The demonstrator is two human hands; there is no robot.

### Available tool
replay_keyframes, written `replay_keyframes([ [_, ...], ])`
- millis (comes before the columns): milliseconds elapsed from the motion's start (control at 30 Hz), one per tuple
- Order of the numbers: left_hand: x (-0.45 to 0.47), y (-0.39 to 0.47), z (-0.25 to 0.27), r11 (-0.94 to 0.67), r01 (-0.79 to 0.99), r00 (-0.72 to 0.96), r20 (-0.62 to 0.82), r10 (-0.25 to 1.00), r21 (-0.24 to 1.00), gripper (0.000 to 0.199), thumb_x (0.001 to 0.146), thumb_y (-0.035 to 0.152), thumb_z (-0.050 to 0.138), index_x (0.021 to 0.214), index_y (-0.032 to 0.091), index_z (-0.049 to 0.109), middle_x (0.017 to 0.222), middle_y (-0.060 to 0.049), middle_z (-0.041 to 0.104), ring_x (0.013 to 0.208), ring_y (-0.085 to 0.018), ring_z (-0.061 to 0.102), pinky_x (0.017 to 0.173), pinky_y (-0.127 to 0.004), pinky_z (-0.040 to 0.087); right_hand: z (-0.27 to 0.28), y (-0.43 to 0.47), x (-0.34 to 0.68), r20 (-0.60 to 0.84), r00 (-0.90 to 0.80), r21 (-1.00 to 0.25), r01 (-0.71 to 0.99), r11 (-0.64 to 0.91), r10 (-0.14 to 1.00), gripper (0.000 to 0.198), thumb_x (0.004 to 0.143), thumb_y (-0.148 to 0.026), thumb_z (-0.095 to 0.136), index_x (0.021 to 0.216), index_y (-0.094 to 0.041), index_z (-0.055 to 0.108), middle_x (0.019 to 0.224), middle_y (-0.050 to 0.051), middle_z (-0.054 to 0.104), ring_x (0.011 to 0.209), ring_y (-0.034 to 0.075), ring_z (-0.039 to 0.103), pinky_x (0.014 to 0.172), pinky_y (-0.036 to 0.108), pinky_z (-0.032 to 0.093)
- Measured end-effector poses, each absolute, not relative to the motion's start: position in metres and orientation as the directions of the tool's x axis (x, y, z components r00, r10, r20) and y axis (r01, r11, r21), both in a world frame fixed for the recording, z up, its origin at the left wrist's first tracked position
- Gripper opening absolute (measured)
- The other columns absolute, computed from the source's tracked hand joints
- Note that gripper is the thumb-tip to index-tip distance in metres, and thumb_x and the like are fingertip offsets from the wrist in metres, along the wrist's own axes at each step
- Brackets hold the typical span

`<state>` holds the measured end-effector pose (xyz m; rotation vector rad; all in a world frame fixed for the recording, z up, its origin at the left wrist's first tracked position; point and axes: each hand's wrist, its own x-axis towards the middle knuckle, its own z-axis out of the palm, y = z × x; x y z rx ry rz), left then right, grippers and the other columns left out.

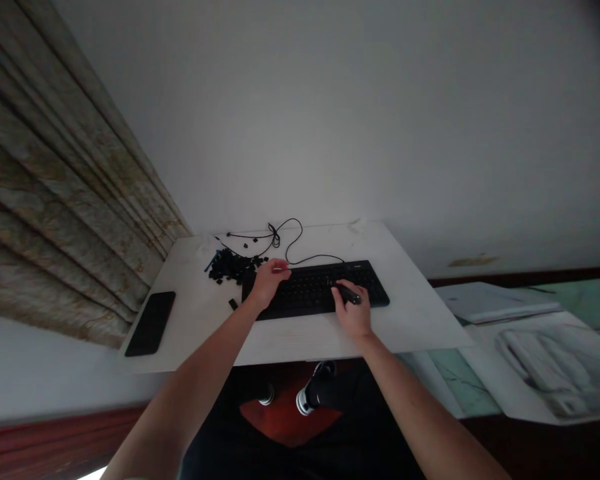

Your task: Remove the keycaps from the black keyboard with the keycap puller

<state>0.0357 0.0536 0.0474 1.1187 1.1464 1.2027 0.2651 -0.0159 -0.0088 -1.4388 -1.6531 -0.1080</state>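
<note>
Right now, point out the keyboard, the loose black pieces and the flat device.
Keyboard (306, 292), head view: central key area.
Loose black pieces (229, 265), head view: heap's middle.
Flat device (151, 324), head view: dark upper face.

The person's bare left hand (267, 285) covers part of the long black plastic keyboard (305, 291); whether its fingertips pinch anything is too small to tell. The bare right hand (355, 319) partly hides the black, pen-shaped tool (349, 293), whose tip is lost against dark keys with unreadable markings. Small black pieces (230, 265) overlap, indistinct singly. The left edge cuts off the beige patterned fabric curtain (55, 160); the right edge, a blurred, plastic-wrapped pale bundle (550, 363).
</note>
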Motion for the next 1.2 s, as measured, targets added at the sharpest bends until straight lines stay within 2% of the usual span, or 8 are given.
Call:
replay_keyframes([
  [133,0.080,0.115,0.050,-0.009,0.035,0.057,0.007,0.998,0.999,0.021,0.063,0.011,0.076,0.083,0.015,0.070,0.082,-0.003,0.067,0.076,-0.015,0.063,0.079,-0.032,0.052,-0.005,-0.018,0.265,0.655,0.082,-0.479,0.814,0.329,0.751,0.024,0.098,-0.037,0.051,0.105,-0.021,0.066,0.101,0.011,0.073,0.088,0.026,0.065,0.088,0.045,0.048],
  [233,0.105,0.151,0.053,-0.069,0.129,0.024,0.067,0.997,0.989,0.019,0.065,0.006,0.073,0.082,0.014,0.070,0.086,-0.006,0.069,0.080,-0.018,0.065,0.087,-0.037,0.051,-0.002,-0.019,0.265,0.639,0.093,-0.500,0.805,0.321,0.763,0.023,0.097,-0.037,0.051,0.105,-0.021,0.067,0.101,0.011,0.074,0.088,0.027,0.064,0.089,0.045,0.048],
  [433,0.101,0.162,0.042,-0.177,0.230,-0.043,0.191,0.981,0.957,0.026,0.071,0.002,0.061,0.090,0.016,0.071,0.104,-0.010,0.069,0.107,-0.025,0.062,0.109,-0.045,0.039,0.000,-0.019,0.265,0.593,0.128,-0.551,0.784,0.285,0.795,0.026,0.098,-0.039,0.049,0.104,-0.022,0.066,0.099,0.010,0.073,0.089,0.027,0.065,0.089,0.047,0.048],
  [533,0.067,0.134,0.033,-0.358,0.397,0.086,0.354,0.931,0.845,0.029,0.075,0.002,0.056,0.094,0.018,0.071,0.108,-0.009,0.067,0.113,-0.024,0.060,0.112,-0.044,0.038,0.000,-0.019,0.266,0.597,0.141,-0.556,0.783,0.280,0.790,0.026,0.098,-0.040,0.048,0.102,-0.022,0.066,0.099,0.010,0.073,0.090,0.027,0.065,0.089,0.046,0.048],
  [667,0.005,0.075,0.024,-0.466,0.583,0.220,0.422,0.879,0.666,0.026,0.083,0.008,0.050,0.095,0.020,0.070,0.109,-0.007,0.064,0.110,-0.023,0.060,0.106,-0.041,0.044,-0.001,-0.018,0.267,0.597,0.159,-0.558,0.786,0.265,0.786,0.027,0.098,-0.040,0.048,0.101,-0.021,0.066,0.099,0.012,0.072,0.091,0.028,0.064,0.087,0.045,0.049],
  [833,-0.063,0.000,0.011,-0.431,0.733,0.166,0.476,0.863,0.526,0.024,0.089,0.014,0.048,0.099,0.022,0.069,0.109,-0.007,0.065,0.106,-0.024,0.060,0.100,-0.043,0.047,-0.003,-0.017,0.268,0.564,0.194,-0.582,0.783,0.220,0.802,0.032,0.098,-0.044,0.046,0.102,-0.019,0.066,0.100,0.012,0.072,0.088,0.027,0.064,0.084,0.043,0.049],
  [1033,-0.085,-0.035,0.004,-0.360,0.773,0.136,0.419,0.898,0.522,0.027,0.087,0.011,0.048,0.100,0.023,0.069,0.104,-0.007,0.065,0.102,-0.024,0.060,0.098,-0.042,0.047,-0.004,-0.016,0.269,0.550,0.221,-0.581,0.794,0.180,0.806,0.039,0.097,-0.050,0.044,0.104,-0.018,0.065,0.097,0.013,0.072,0.090,0.029,0.065,0.084,0.043,0.050],
  [1200,-0.078,-0.035,0.002,-0.335,0.824,0.167,0.371,0.914,0.456,0.026,0.085,0.010,0.050,0.101,0.021,0.068,0.105,-0.009,0.063,0.106,-0.026,0.057,0.101,-0.044,0.043,-0.003,-0.016,0.269,0.551,0.293,-0.603,0.787,0.130,0.782,0.046,0.096,-0.055,0.042,0.100,-0.016,0.066,0.090,0.014,0.072,0.082,0.028,0.067,0.078,0.041,0.050],
])
